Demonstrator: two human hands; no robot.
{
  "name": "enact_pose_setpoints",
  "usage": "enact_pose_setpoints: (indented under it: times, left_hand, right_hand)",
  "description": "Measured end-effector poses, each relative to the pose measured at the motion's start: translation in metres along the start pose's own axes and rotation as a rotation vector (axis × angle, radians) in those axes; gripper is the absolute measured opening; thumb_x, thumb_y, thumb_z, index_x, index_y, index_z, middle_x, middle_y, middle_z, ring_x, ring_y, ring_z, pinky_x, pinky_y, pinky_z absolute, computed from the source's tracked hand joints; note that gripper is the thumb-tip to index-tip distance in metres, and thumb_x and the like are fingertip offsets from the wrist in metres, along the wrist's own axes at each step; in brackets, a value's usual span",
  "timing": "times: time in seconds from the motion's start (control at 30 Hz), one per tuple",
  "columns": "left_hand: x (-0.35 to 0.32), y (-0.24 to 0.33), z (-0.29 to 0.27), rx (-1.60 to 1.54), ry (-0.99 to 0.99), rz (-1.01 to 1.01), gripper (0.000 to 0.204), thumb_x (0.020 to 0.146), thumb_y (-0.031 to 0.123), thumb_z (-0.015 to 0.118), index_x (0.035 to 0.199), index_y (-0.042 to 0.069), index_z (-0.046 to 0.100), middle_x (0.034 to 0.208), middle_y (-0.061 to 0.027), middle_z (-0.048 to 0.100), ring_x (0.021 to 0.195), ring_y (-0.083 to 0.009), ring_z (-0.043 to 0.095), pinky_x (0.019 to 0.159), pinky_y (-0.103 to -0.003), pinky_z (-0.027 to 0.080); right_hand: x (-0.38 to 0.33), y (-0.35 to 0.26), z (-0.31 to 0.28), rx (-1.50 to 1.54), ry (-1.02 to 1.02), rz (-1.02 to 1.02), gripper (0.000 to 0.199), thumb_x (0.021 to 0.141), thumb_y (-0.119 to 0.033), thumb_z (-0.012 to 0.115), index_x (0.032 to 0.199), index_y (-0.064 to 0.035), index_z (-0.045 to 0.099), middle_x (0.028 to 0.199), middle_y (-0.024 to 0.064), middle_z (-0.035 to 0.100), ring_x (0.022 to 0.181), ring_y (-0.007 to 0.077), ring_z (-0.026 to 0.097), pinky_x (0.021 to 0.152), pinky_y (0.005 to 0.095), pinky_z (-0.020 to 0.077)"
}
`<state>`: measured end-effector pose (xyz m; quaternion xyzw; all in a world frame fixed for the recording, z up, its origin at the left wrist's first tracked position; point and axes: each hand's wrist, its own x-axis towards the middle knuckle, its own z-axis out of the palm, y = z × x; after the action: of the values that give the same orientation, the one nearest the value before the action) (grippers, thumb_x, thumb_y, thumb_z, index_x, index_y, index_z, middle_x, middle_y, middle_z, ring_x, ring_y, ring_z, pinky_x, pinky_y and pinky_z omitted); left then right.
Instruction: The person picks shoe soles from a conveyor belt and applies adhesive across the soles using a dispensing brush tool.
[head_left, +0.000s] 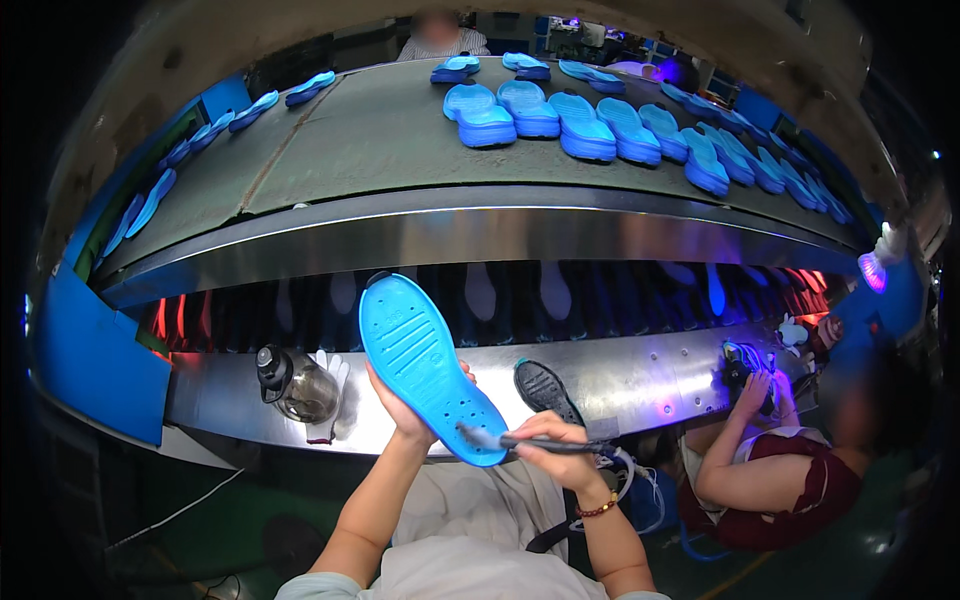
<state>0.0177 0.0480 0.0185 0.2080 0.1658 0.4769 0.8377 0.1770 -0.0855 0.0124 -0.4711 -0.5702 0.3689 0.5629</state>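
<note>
A bright blue shoe sole (415, 345), with grooves and small holes in its upturned face, is tilted in front of me above the bench. My left hand (402, 410) is wrapped round it from beneath and holds it by its edges. My right hand (562, 452) grips a brush (482, 436) with a dark handle. The brush's greyish bristles rest against the sole's lower end, nearest my body. Behind my right hand, a black shoe sole (545, 387) lies on the metal bench (640, 375).
A wide belt (340, 140) carries several blue soles (585, 128) beyond the bench. A clear bottle with a black lid (298, 385) and a white glove (336, 380) are at the left. Another person (760, 470) works at the right. Pale tubes (645, 480) hang beside my right arm.
</note>
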Motion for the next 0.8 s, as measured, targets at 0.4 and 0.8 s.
enact_pose_setpoints:
  times: [0.4,0.8]
  left_hand:
    - [0.007,0.01,0.013,-0.076,-0.173,-0.032,0.099,0.069,0.083,0.014,0.115,0.0,0.043,0.091,-0.0231,0.056,0.078,-0.0332,0.056,0.07,-0.045,0.047]
    - [-0.037,-0.02,0.022,-0.038,-0.339,-0.026,0.061,0.086,0.04,0.047,0.131,0.002,0.03,0.121,-0.0164,0.047,0.107,-0.0243,0.052,0.09,-0.038,0.044]
  right_hand:
    - [0.007,-0.017,-0.014,0.04,-0.214,-0.14,0.022,0.066,0.001,0.068,0.087,0.0006,0.066,0.088,0.0092,0.064,0.088,0.0211,0.057,0.079,0.0286,0.0451]
    - [0.0,-0.011,0.024,0.721,0.225,0.136,0.021,0.08,-0.003,0.059,0.098,0.0072,0.056,0.097,0.0208,0.061,0.086,0.0237,0.062,0.078,0.0328,0.051]
